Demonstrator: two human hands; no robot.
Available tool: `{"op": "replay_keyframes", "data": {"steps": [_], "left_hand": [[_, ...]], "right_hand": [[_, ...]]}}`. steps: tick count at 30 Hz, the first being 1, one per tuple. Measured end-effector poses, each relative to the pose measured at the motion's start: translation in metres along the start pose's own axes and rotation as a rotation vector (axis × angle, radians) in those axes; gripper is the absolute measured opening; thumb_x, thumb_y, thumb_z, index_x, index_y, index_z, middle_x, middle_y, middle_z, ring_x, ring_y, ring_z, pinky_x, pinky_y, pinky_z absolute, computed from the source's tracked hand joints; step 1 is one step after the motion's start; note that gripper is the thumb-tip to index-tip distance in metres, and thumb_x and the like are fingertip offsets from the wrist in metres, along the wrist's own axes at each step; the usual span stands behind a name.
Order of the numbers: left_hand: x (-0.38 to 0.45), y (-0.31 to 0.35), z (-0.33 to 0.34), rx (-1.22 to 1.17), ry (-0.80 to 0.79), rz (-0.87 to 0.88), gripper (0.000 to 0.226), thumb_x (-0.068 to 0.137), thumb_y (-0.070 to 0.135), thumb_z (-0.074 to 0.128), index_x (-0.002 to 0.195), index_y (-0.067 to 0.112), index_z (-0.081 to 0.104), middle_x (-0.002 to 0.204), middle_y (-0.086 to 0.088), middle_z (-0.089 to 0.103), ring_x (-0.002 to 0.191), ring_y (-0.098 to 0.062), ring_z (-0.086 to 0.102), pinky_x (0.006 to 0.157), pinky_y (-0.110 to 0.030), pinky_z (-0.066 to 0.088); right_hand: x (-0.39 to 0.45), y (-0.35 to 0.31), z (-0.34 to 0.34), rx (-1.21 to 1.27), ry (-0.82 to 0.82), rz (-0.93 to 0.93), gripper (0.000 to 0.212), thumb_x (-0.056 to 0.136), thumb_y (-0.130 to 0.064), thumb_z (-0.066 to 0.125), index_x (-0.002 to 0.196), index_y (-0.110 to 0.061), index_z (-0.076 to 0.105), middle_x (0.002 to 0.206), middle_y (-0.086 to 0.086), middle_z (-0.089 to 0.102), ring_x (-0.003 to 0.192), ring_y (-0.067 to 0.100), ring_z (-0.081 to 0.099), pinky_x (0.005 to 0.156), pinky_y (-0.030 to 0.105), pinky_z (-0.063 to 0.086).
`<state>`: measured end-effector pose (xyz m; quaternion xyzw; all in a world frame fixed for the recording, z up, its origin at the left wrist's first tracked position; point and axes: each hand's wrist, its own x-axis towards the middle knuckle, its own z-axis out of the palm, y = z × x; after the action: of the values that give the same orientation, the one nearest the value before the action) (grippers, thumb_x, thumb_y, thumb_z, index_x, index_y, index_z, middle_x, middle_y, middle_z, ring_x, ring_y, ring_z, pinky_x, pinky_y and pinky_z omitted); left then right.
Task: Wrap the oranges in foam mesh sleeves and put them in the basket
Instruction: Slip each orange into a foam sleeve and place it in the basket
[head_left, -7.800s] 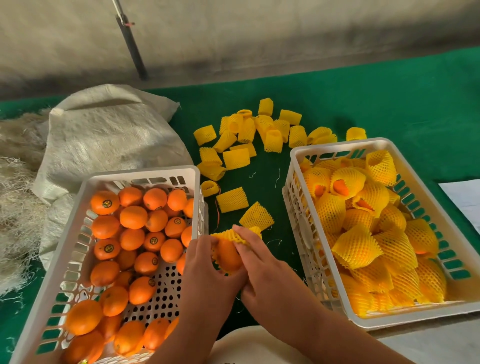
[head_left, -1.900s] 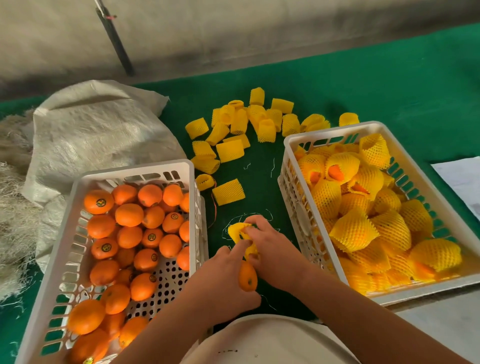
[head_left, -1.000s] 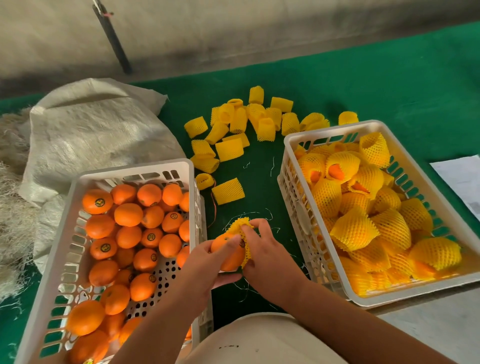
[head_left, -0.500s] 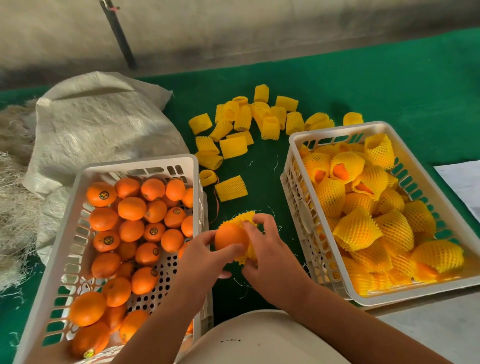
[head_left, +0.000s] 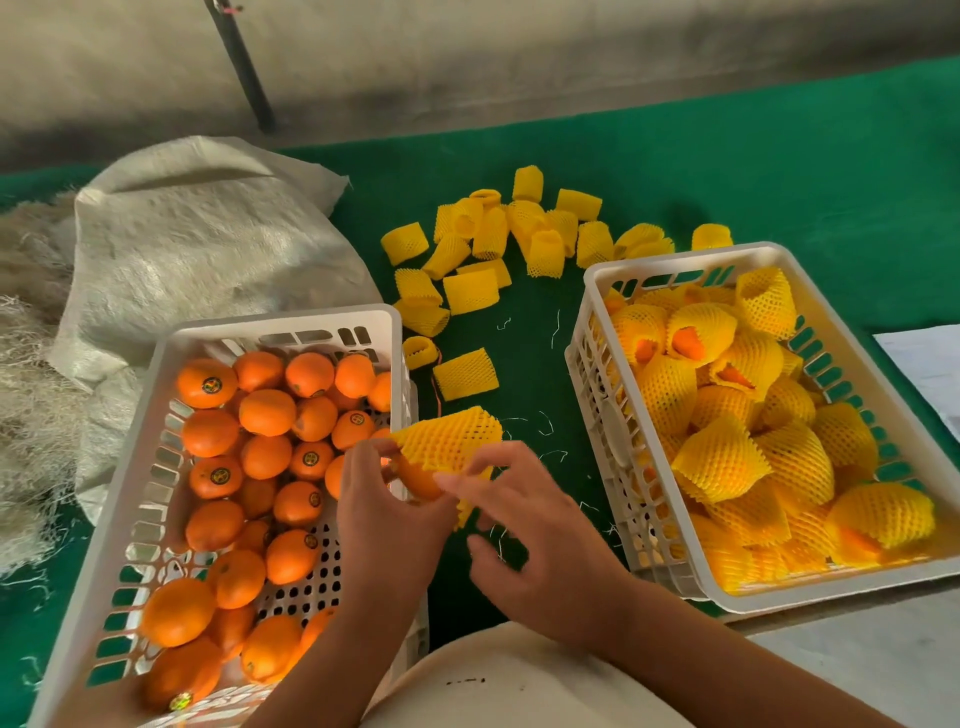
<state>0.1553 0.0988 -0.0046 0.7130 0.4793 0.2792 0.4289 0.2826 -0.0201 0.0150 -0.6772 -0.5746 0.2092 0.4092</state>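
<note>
Green cloth (head_left: 779, 171) bears two baskets (head_left: 587, 275); both hands' fingers (head_left: 457, 480) grasp one half-sleeved orange (head_left: 415, 480).

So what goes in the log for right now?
step: sleeving orange | left hand: holds orange | right hand: pulls sleeve | basket: not yet

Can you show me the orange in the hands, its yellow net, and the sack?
orange (head_left: 415, 480), head view, bare skin below the net.
net (head_left: 449, 439), head view, stretched middle.
sack (head_left: 202, 244), head view, its top face.
</note>
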Motion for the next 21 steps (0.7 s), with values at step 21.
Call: {"op": "replay_keyframes", "data": {"steps": [21], "left_hand": [[-0.017,0.014,0.010,0.318,-0.078,0.208,0.079,0.077,0.051,0.076,0.144,0.029,0.039,0.141,0.014,0.035,0.115,0.004,0.037,0.076,-0.007,0.036]], "right_hand": [[0.019,0.007,0.004,0.418,0.241,0.619,0.083,0.074,-0.068,0.079,0.143,-0.050,0.036,0.125,-0.027,0.049,0.112,0.010,0.058,0.076,0.014,0.058]]}}
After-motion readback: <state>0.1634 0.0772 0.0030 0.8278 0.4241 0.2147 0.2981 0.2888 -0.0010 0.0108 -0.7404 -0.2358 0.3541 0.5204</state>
